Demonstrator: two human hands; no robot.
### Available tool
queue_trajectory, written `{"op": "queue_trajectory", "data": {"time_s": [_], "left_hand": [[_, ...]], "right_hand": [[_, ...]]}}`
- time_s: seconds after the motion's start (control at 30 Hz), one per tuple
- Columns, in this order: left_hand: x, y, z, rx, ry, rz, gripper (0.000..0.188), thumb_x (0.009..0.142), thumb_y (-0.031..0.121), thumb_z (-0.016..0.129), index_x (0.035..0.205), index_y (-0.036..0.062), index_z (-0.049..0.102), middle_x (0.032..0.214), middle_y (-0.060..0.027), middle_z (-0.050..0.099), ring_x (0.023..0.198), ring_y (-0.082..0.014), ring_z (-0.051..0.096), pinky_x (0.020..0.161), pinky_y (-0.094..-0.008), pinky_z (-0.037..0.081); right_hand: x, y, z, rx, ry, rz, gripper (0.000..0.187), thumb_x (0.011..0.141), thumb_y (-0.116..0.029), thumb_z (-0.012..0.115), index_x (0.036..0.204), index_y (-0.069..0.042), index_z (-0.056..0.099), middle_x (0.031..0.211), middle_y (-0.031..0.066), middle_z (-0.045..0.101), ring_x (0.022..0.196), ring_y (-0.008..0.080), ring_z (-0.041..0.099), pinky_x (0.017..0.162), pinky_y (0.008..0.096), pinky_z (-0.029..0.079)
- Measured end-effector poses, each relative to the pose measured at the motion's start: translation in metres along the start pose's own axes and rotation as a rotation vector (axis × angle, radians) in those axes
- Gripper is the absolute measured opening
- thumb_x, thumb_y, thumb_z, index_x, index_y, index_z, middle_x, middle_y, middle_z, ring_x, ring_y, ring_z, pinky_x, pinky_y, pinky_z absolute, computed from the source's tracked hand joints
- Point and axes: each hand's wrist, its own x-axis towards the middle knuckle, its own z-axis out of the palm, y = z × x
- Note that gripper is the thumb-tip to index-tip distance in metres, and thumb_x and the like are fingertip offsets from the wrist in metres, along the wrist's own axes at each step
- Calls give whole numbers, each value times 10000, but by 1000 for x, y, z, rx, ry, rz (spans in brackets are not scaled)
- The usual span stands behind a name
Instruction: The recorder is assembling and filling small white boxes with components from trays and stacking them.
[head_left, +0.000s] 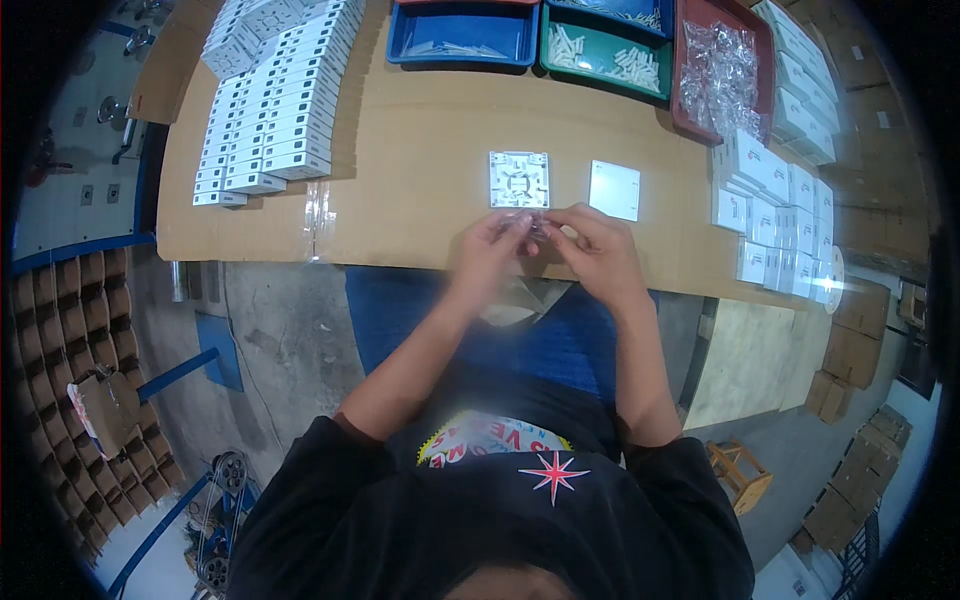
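Note:
Both my hands meet at the table's near edge, over a small clear plastic bag (526, 220) pinched between their fingertips. My left hand (487, 252) is slightly blurred, its fingers closed on the bag's left side. On the other side, the thumb and fingers of my right hand (602, 252) grip it too. What the bag contains is too small to make out. Just beyond my fingertips lies a square white plastic base (519, 168) with moulded ribs and clips facing up. A flat white square cover (614, 190) rests to its right, apart from it.
Stacked white boxes (297, 130) stand at the left, with more white boxes (765, 190) at the right. Along the back are a blue bin (463, 62), a green bin (604, 80) of white tubes and a dark red bin (693, 128) of clear bags. Brown cardboard covers the table (420, 160).

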Motion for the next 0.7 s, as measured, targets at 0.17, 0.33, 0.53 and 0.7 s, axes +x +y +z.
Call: {"op": "queue_trajectory", "data": {"time_s": [0.17, 0.33, 0.53, 0.7], "left_hand": [[0, 0, 3, 237, 53, 143, 208, 1028, 111, 637, 1204, 6, 667, 1023, -51, 704, 800, -107, 642, 734, -245, 511], [2, -11, -8, 298, 40, 150, 244, 1004, 82, 661, 1233, -1, 670, 1024, -53, 710, 831, -111, 660, 762, -251, 535], [-7, -1, 9, 685, 2, 524, 292, 936, 25, 720, 1225, -14, 698, 1024, -75, 740, 899, -147, 699, 793, -286, 575], [-10, 2, 9, 727, 64, 390, 197, 946, 30, 708, 1133, -20, 746, 947, -75, 741, 849, -122, 686, 745, -262, 556]], "right_hand": [[-1, 2, -1, -22, 52, -11, 168, 883, -87, 759, 1047, -49, 768, 866, 95, 711, 725, 194, 676, 613, 284, 498], [0, -3, -2, -37, 54, 12, 143, 875, -82, 762, 1011, -39, 773, 848, 92, 703, 721, 197, 670, 620, 288, 498], [1, -4, -1, -19, 103, -40, 136, 856, -124, 773, 973, -54, 776, 833, 71, 685, 731, 214, 676, 623, 310, 517], [3, -4, -5, -120, 150, -68, 119, 857, -163, 774, 930, -69, 776, 827, 57, 673, 733, 222, 691, 615, 315, 545]]}}
